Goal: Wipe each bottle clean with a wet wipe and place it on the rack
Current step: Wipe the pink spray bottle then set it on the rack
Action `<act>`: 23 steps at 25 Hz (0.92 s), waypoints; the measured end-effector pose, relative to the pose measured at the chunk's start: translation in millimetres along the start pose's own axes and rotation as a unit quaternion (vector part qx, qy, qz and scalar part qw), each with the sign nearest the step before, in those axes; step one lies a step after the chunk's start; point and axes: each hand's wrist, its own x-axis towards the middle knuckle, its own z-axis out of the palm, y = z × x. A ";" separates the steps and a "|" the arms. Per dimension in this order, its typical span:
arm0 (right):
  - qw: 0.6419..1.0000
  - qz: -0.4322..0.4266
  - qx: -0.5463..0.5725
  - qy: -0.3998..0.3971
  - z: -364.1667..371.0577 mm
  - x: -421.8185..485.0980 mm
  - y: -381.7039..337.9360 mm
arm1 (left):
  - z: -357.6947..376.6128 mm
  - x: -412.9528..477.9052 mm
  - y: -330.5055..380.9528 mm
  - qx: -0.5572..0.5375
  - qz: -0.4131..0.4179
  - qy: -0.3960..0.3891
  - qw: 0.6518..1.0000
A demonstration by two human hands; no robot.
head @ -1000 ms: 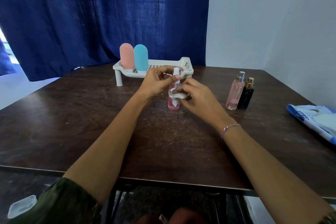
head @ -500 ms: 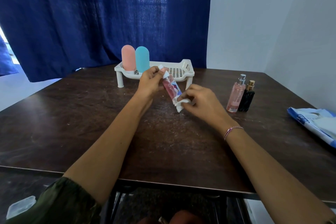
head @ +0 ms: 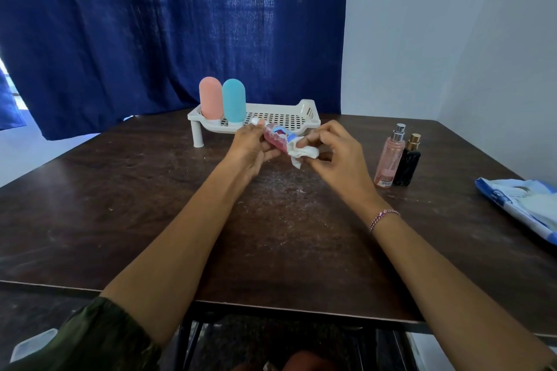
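My left hand [head: 251, 146] grips a small pink spray bottle [head: 275, 137] by its white-capped end, holding it nearly flat above the table. My right hand [head: 334, 153] pinches a crumpled white wet wipe [head: 301, 153] against the bottle's lower end. Behind them stands a white perforated rack [head: 271, 120] with a pink capsule bottle [head: 210, 98] and a teal capsule bottle [head: 234, 101] upright at its left end. A clear pink spray bottle [head: 388, 159] and a black bottle with a gold cap [head: 408, 161] stand together on the table at the right.
A blue and white wet wipe pack [head: 524, 206] lies at the table's right edge. The dark wooden table [head: 120, 205] shows scuffs. A blue curtain [head: 150, 24] hangs behind the rack. A small clear lid [head: 33, 343] lies on the floor lower left.
The small pink bottle has gone from upright on the table to tilted and then nearly flat in my left hand. My right hand slid the wipe down to its bottom end.
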 end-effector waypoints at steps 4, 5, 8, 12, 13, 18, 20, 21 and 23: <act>0.999 -0.007 -0.007 0.039 2.3 0.4 -0.3 | 7.3 -2.3 -6.5 0.037 0.004 -0.069 0.997; 0.999 -0.010 -0.012 0.043 1.9 0.3 -0.6 | 8.2 -2.7 -6.9 0.024 0.008 -0.072 0.997; 0.998 -0.036 -0.053 -0.005 3.0 -1.1 -1.3 | 5.7 -2.0 -3.8 -0.072 0.013 -0.059 0.996; 0.997 -0.027 -0.062 0.032 1.1 0.0 -0.4 | 4.5 -6.2 1.5 -0.112 0.022 -0.071 0.991; 0.996 -0.023 -0.050 0.071 -1.1 1.1 -0.9 | 4.4 -7.4 1.8 -0.112 0.019 -0.071 0.991; 0.993 -0.026 -0.043 0.111 -2.1 1.0 -7.4 | 9.1 -11.8 -2.7 -0.094 0.007 -0.098 0.991; 0.994 -0.033 -0.049 0.090 -0.4 0.3 -7.9 | 9.6 -12.4 -3.3 -0.098 0.007 -0.098 0.990; 0.995 -0.038 -0.053 0.079 -0.3 0.3 -7.1 | 9.2 -12.0 -3.1 -0.103 0.007 -0.097 0.990; 0.995 -0.041 -0.062 0.061 -1.2 0.3 -5.1 | 8.9 -11.4 -3.0 -0.111 0.006 -0.100 0.989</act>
